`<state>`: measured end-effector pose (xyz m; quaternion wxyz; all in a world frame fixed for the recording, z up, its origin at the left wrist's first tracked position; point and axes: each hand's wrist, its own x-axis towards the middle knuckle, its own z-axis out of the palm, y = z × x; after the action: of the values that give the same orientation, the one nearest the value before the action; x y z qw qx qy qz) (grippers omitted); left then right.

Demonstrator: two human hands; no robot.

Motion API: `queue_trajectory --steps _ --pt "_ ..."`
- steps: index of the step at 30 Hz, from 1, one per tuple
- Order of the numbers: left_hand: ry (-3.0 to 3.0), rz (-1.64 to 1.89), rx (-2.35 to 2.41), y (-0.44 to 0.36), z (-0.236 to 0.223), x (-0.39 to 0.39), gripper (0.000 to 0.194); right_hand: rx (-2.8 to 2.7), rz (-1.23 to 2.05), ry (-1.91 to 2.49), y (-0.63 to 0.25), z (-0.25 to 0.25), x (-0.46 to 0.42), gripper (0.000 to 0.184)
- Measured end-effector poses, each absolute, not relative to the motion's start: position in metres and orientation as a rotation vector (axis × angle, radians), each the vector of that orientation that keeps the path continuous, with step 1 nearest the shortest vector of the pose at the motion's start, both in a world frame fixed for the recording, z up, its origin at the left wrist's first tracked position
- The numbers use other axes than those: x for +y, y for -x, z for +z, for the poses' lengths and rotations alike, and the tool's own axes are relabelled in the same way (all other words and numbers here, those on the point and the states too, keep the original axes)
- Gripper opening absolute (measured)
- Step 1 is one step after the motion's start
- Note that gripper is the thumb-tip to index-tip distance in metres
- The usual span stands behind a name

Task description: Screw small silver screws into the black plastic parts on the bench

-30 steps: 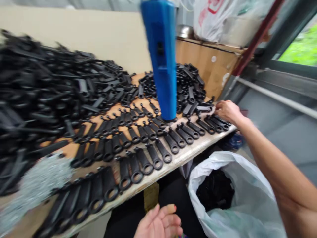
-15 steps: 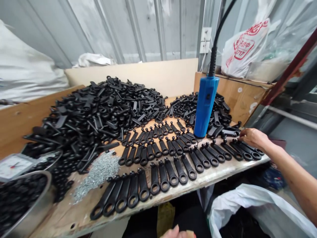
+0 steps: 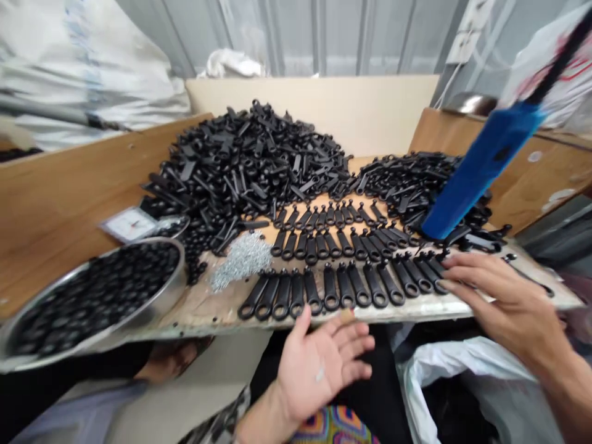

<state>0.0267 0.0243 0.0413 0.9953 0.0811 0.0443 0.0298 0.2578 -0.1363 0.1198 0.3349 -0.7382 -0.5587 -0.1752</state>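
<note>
My left hand (image 3: 324, 364) lies palm up and open below the bench's front edge, holding nothing. My right hand (image 3: 504, 302) hovers with spread fingers over the right end of the front row of black plastic handles (image 3: 342, 287), fingertips close to them. Three rows of these ring-ended handles lie side by side on the wooden bench (image 3: 208, 308). A blue electric screwdriver (image 3: 476, 169) hangs tilted on its cable above the right side.
A big heap of black handles (image 3: 250, 160) fills the back, a smaller heap (image 3: 416, 179) at right. A pile of small screws (image 3: 243, 256), a metal bowl of black parts (image 3: 92, 296), a small scale (image 3: 127, 223), and a white bag (image 3: 453, 382) below right.
The view swung left and back. My right hand left the far right handles and came nearer, fingers spread. My left hand rose into view, palm up. The blue screwdriver swung to the right.
</note>
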Motion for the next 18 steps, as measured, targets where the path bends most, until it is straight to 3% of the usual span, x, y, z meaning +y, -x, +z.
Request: queue_trajectory --steps 3,10,14,18 --pt "-0.106 0.147 0.12 -0.016 0.058 0.036 0.066 -1.847 -0.175 1.671 -0.177 0.123 -0.095 0.022" --pt "-0.003 0.219 0.144 0.029 0.057 0.047 0.058 -2.259 0.272 1.531 -0.085 0.103 -0.036 0.019" --pt "-0.104 0.299 0.205 0.053 0.05 0.044 0.063 -2.302 0.263 1.552 -0.051 0.082 -0.025 0.015" --pt "-0.193 0.356 0.24 0.078 0.043 0.033 0.069 -2.322 0.037 1.384 -0.023 0.056 -0.03 0.017"
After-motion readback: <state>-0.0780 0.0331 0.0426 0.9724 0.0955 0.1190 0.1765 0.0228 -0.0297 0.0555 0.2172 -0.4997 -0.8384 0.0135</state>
